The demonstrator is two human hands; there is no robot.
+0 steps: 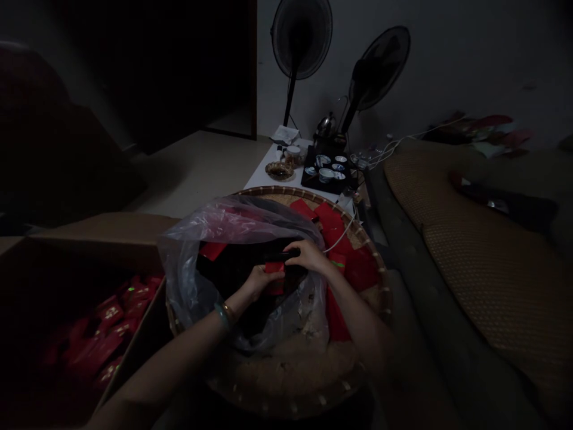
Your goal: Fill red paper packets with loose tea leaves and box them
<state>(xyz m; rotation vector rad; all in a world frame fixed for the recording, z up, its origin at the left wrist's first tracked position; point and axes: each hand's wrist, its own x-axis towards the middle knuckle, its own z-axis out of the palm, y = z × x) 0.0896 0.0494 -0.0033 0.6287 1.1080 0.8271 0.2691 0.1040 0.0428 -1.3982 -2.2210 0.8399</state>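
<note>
My left hand [258, 282] is closed on a small red packet [274, 288], held upright over the mouth of a clear plastic bag [183, 275]. My right hand [308, 255] pinches a dark, elongated piece [276, 257] at the packet's top edge; the dim light hides what it is. Dark contents [250, 316] fill the bag, too dim to identify. Bag and hands are over a round woven bamboo tray [286, 382]. Several flat red packets [333, 224] lie on the tray's right side, partly behind my right forearm.
At left stands an open cardboard box [138, 325] with several filled red packets [110, 313]. Beyond the tray, a white table [259, 176] bears a black tea tray [308, 179] with cups. Two fans [302, 39] stand behind. A couch with a woven mat [474, 257] runs along the right.
</note>
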